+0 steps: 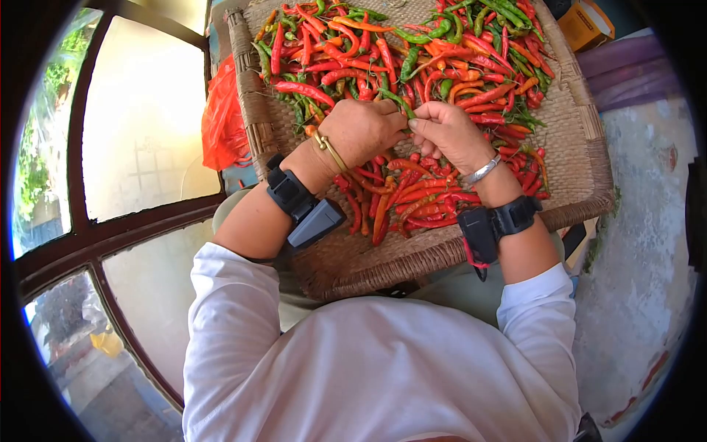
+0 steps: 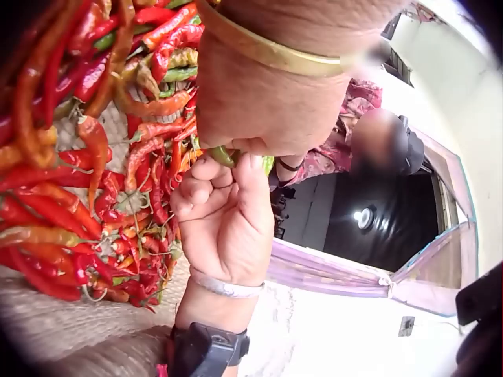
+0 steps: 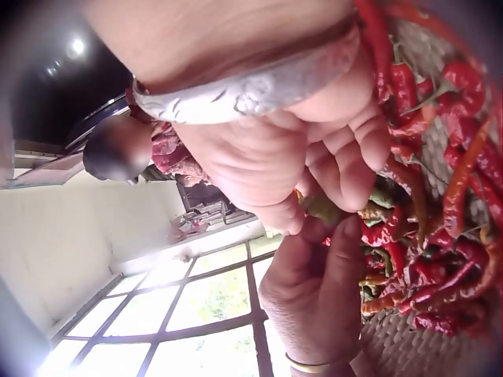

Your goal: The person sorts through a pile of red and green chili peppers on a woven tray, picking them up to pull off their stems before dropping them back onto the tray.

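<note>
A green chili pepper [image 1: 398, 102] is pinched between both hands above a woven tray [image 1: 582, 140]. My left hand [image 1: 364, 131], with a gold bracelet, holds one end of it between thumb and finger. From the other side my right hand [image 1: 453, 140], wearing a silver bracelet, pinches it with thumb and fingertips. In the right wrist view the fingertips of both hands meet around the green chili [image 3: 321, 208], and much of it is hidden. Red chilies [image 1: 427, 199] lie in a pile just below the hands. Beyond them spreads a larger heap of red, orange and green chilies [image 1: 471, 74].
The tray's thick front rim [image 1: 412, 261] lies over the lap. A red plastic bag [image 1: 223, 118] hangs left of the tray, beside a framed window [image 1: 147, 110]. An orange box [image 1: 585, 26] is at the back right. Another person [image 2: 357, 141] appears across the room.
</note>
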{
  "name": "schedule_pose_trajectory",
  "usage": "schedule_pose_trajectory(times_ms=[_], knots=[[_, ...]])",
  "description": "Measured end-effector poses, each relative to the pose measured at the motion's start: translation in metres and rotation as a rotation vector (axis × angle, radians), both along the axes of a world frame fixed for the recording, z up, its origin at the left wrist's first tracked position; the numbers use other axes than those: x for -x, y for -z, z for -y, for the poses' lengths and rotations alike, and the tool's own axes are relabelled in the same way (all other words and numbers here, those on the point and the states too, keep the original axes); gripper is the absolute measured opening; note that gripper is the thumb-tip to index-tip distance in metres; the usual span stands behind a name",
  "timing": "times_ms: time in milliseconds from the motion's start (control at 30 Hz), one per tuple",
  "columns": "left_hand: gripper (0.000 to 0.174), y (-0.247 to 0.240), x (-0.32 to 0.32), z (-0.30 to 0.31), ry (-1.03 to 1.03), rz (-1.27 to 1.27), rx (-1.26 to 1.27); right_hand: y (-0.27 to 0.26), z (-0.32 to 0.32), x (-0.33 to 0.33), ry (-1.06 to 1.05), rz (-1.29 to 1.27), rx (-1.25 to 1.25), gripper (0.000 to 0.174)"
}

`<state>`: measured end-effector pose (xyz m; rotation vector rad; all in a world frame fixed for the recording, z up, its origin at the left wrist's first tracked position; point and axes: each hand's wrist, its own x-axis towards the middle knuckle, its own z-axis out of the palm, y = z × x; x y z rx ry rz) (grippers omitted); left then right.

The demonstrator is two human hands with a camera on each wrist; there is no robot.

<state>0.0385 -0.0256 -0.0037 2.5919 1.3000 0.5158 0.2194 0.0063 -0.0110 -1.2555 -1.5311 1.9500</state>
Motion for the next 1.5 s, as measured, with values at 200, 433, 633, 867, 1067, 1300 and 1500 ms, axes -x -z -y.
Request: schedule_pose_trajectory(times_ms=[200,433,633,867,1067,1300,1500], knots=[[0.014,-0.010,0.042,-0.014,-0.341,-0.173,-0.017,-0.006,-0.019,-0.014,0.012,0.027,-0.004,0.020],[0.012,0.010,0.072,-0.015,-0.385,-0.542,0.104,-0.007,-0.028,-0.024,0.616,-0.610,0.043,0.030],[0.010,-0.006,0.060,-0.020,-0.399,-0.421,0.031,-0.004,-0.012,-0.010,0.059,-0.205,0.055,0.034],[0.019,-0.037,0.025,-0.002,-0.362,0.335,0.240,-0.002,0.008,0.007,-0.057,-0.041,-0.347,0.033],[0.015,-0.013,-0.001,-0.001,-0.279,0.915,0.603,-0.004,0.011,0.008,-0.172,-0.073,-0.284,0.024],[0.024,0.000,-0.007,0.002,-0.217,0.875,0.622,-0.005,0.002,-0.002,0.116,-0.211,0.049,0.020],[0.021,0.005,-0.005,0.006,-0.050,0.240,0.487,0.004,-0.007,-0.007,0.249,-0.408,0.185,0.023]])
